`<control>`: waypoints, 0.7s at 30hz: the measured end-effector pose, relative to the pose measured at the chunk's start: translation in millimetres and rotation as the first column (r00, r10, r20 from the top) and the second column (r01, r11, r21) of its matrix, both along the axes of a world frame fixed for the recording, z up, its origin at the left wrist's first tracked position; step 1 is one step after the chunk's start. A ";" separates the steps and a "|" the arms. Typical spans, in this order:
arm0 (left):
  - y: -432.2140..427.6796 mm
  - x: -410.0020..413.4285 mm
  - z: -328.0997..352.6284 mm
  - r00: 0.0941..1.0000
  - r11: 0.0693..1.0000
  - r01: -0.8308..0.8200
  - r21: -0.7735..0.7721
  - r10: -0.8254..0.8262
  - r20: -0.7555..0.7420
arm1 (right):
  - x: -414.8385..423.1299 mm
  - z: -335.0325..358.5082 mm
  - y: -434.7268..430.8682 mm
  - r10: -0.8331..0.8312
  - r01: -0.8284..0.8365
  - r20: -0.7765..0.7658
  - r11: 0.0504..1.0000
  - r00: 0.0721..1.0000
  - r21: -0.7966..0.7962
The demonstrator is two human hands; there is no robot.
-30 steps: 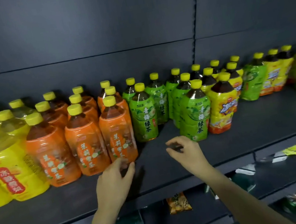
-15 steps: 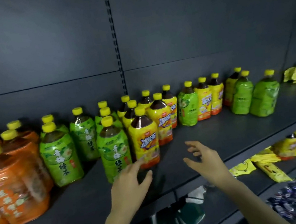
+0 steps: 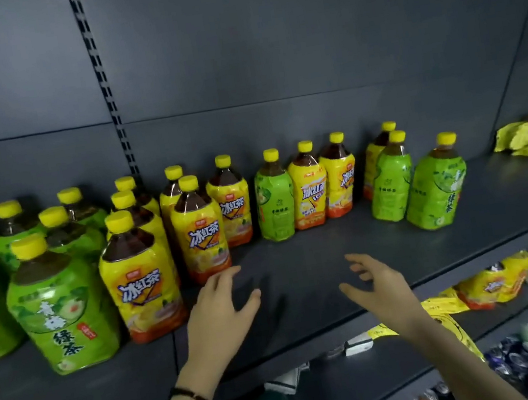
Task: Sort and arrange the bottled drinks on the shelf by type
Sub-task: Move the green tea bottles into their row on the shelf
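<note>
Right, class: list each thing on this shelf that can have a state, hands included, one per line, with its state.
Left hand: open, holding nothing.
Right hand: open, holding nothing.
Green bottles: upright, capped.
Yellow bottles: upright, capped.
Lone green bottle: upright, capped, standing between yellow ones, not yet sorted.

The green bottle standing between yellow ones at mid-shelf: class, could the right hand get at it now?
Probably yes. The right hand is open and empty, only bare shelf lies between it and the green bottle, and nothing stands in front of that bottle.
</note>
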State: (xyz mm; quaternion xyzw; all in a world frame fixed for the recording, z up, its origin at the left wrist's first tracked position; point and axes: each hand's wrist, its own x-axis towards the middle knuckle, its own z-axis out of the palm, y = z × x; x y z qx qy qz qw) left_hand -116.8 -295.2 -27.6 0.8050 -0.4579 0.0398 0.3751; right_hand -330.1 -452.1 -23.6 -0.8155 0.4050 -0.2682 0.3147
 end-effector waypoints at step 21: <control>-248.8 31.8 13.9 0.807 0.872 -0.178 -0.456 -0.136 -0.575 | -12.3 -10.2 -210.7 -0.307 0.366 0.294 0.915 0.905 -0.169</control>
